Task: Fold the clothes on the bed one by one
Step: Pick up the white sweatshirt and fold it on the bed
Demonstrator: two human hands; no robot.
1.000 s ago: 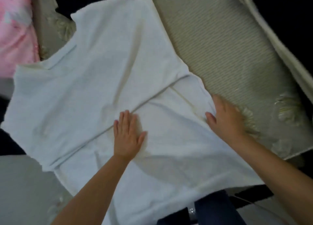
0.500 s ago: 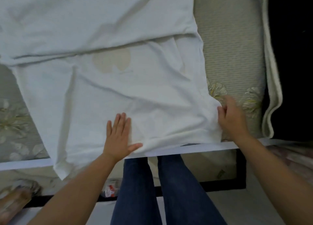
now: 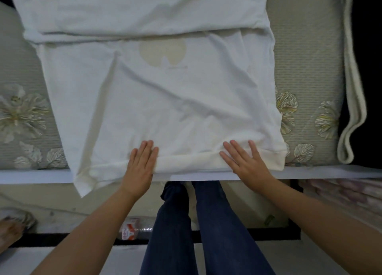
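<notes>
A white shirt [image 3: 165, 92] lies spread on the bed [image 3: 310, 67], its far part folded over in a crosswise band and its near hem running along the bed's front edge, right under both hands. The left hand [image 3: 141, 165] lies flat on the hem with fingers straight and close together, grasping nothing. The right hand [image 3: 246, 161] also lies flat on the hem, further toward the shirt's right corner, fingers straight and spread, nothing pinched. The shirt's near left corner hangs over the bed edge. Its top is cut off by the frame. A faint tan print [image 3: 162, 51] shows through the cloth, its shape hard to make out.
</notes>
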